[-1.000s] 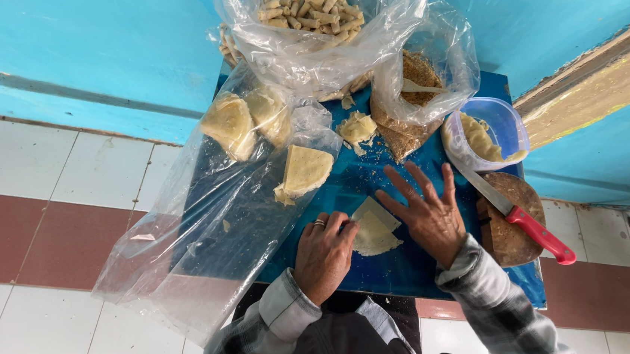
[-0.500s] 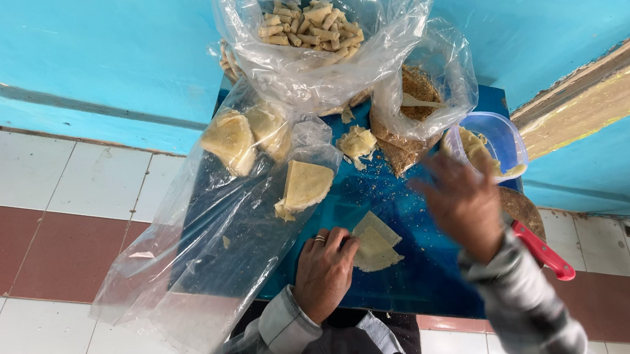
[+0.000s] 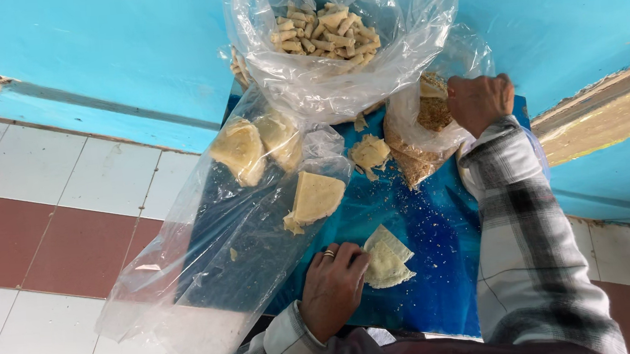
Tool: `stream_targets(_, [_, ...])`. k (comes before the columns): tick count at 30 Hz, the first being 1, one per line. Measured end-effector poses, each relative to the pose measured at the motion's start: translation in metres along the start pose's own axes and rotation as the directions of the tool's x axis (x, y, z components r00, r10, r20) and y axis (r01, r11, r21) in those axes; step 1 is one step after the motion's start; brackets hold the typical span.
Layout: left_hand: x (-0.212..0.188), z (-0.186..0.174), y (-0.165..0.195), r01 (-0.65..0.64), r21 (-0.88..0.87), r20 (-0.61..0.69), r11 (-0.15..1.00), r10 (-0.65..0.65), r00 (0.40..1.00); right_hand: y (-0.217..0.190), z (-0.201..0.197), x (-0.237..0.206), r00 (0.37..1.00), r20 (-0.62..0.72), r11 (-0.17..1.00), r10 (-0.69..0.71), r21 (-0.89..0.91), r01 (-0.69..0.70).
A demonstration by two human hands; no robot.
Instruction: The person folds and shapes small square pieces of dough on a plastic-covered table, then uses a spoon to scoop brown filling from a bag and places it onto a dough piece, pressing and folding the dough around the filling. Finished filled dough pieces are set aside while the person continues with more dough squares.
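The largest surface is the tiled floor [image 3: 49,220], glossy white squares crossed by a band of red-brown squares, bordered by a turquoise painted wall [image 3: 118,57]. A blue board [image 3: 434,265] with a smooth surface, dusted with brown crumbs, lies in front of the person.

One long clear plastic sheet [image 3: 188,284], crinkled and translucent, drapes from the board's left edge onto the floor. On it lie three pale yellow folded dough pieces [image 3: 316,197], roughly triangular to rounded, with a soft matte surface.

One large clear plastic bag [image 3: 336,70] stands open at the top of the board and holds many short cream-coloured rolled pastries [image 3: 326,30], cylindrical and stacked loosely. A smaller clear bag [image 3: 421,142] to its right holds a coarse brown crumb filling [image 3: 433,111]. One small dough scrap [image 3: 369,152] lies on the board between the two bags.

The right hand [image 3: 480,100], in a plaid sleeve, is at the mouth of the smaller bag, fingers curled inward and closed; whether they grip filling cannot be determined.

The left hand [image 3: 333,286], with one ring, rests on the board, fingers bent, their tips pressing the edge of one flat folded dough wrapper [image 3: 387,260], thin and pale, lying near the board's front edge.
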State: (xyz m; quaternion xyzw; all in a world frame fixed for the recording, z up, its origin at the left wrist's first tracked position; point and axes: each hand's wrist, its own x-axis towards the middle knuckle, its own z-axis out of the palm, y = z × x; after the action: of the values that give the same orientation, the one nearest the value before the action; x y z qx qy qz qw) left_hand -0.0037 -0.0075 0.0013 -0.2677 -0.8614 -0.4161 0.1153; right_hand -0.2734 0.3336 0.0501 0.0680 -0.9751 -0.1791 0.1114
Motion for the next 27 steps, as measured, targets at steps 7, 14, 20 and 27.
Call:
stream_targets(7, [0.0,0.002,-0.001,0.061,-0.046,-0.062,0.997,-0.064,0.996,0.004,0.007,-0.02,0.995,-0.077,0.928,-0.065,0.362,0.089])
stream_targets(14, [-0.005,0.001,0.004,0.115,0.073,-0.062,0.991,-0.111,0.992,0.02,-0.022,-0.077,0.945,-0.087,0.746,0.315,0.639,-0.19])
stream_targets(20, [-0.015,0.002,0.011,0.109,0.127,-0.089,0.986,-0.098,0.991,0.017,-0.045,-0.126,0.935,0.077,0.394,0.347,0.893,-0.22])
stream_targets(27, [-0.017,0.003,0.012,0.007,0.081,-0.137,0.997,0.004,0.991,-0.059,-0.078,-0.249,0.986,-0.011,0.413,0.169,0.909,-0.061])
